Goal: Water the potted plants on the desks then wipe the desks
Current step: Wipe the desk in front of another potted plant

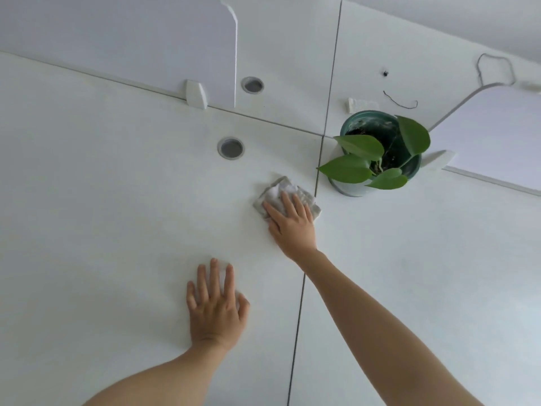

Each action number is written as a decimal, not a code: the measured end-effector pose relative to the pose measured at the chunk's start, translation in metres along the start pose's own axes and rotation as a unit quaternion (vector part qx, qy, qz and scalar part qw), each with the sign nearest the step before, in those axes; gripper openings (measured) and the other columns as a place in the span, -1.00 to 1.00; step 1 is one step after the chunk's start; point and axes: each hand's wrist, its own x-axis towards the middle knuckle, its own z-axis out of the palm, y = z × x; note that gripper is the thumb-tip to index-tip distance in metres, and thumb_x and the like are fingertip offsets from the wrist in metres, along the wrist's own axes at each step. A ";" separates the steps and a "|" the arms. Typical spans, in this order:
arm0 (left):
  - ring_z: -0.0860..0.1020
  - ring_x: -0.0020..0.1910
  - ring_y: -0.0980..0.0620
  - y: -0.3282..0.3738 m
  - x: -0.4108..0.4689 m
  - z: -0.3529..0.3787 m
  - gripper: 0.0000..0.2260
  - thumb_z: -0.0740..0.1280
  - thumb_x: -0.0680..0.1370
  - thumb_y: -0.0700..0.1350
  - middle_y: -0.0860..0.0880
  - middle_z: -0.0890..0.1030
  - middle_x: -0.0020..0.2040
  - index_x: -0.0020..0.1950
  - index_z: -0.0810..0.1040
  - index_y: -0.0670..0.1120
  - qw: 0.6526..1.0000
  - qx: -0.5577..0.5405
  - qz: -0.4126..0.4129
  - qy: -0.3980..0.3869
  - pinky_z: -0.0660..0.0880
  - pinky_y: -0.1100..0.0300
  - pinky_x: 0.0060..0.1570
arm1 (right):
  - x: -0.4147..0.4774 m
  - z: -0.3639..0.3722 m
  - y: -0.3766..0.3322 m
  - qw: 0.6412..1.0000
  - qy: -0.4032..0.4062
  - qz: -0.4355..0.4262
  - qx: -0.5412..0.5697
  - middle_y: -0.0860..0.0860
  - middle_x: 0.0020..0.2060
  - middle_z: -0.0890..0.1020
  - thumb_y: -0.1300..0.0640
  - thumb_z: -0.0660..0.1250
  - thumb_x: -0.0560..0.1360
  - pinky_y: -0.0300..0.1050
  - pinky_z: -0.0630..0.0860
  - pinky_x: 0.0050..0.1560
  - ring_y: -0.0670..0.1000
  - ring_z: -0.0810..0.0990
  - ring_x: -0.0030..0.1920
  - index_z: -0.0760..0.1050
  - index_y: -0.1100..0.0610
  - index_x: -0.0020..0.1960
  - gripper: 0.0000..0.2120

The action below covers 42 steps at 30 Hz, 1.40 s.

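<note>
Head view: at the far left a pale, matte divider panel (117, 39) with a rounded corner stands along the back of the white surface (87, 230), which looks hard, flat and smooth, so a rag should glide over it with little drag. The left hand (215, 303) lies flat on that surface, fingers straight and spread, holding nothing, seemingly as a brace. Beyond it sit two round cable holes (230, 148) with grey rims. To their right lies the cloth (278, 189), a small grey-and-white rag, crumpled, soft and limp. It probably weighs almost nothing and would bunch if shoved from one edge, so a flat palm over its middle seems the surest hold. The right hand (292, 224) does so: straight fingers press on top of it rather than gripping, just left of the dark seam (300, 303) between two desktops. Just past the seam stands the potted plant (377, 153): a round, glossy dark-green pot, rigid, with dark soil and broad, waxy, heart-shaped leaves that likely bruise easily. It is best moved by the pot wall. A second pale panel (491, 136) closes the right.
</note>
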 end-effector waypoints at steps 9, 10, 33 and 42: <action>0.31 0.28 -0.27 0.002 0.004 -0.016 -0.50 0.08 0.38 -0.02 -0.31 0.52 0.25 0.21 0.50 -0.20 0.994 -0.045 0.001 -0.101 0.21 -0.16 0.18 | -0.124 -0.008 0.008 0.994 0.105 0.007 -0.018 -0.04 -0.19 0.70 0.25 0.29 0.26 -0.25 0.52 -0.37 0.03 0.67 -0.23 0.63 0.03 -0.08 -0.70; 0.36 0.27 -0.29 0.003 0.004 -0.020 -0.49 0.07 0.37 -0.02 -0.31 0.52 0.25 0.19 0.54 -0.21 0.991 -0.052 -0.003 -0.127 0.26 -0.17 0.19 | -0.137 -0.009 0.009 0.993 0.106 0.059 -0.009 -0.05 -0.18 0.70 0.26 0.36 0.26 -0.26 0.48 -0.40 0.03 0.67 -0.22 0.63 0.02 -0.09 -0.73; 0.49 0.22 -0.07 -0.037 -0.119 -0.121 -0.73 0.21 0.58 -0.14 -0.13 0.54 0.21 0.26 0.47 -0.16 0.863 -0.429 -0.074 -0.255 0.32 0.17 0.15 | -0.377 -0.012 -0.055 0.839 0.112 0.319 0.427 -0.13 -0.32 0.53 0.31 0.25 0.44 -0.19 0.40 -0.30 -0.03 0.50 -0.29 0.27 -0.10 -0.23 -0.67; 0.59 -0.13 -0.06 -0.030 -0.291 -0.122 -0.84 0.27 0.53 -0.13 -0.06 0.63 -0.20 -0.25 0.54 -0.02 0.849 -0.412 -0.172 -0.281 0.39 0.26 -0.18 | -0.455 0.020 -0.051 0.865 0.003 0.265 0.427 -0.17 -0.26 0.57 0.27 0.24 0.40 -0.13 0.44 -0.23 -0.03 0.54 -0.24 0.27 -0.19 -0.22 -0.65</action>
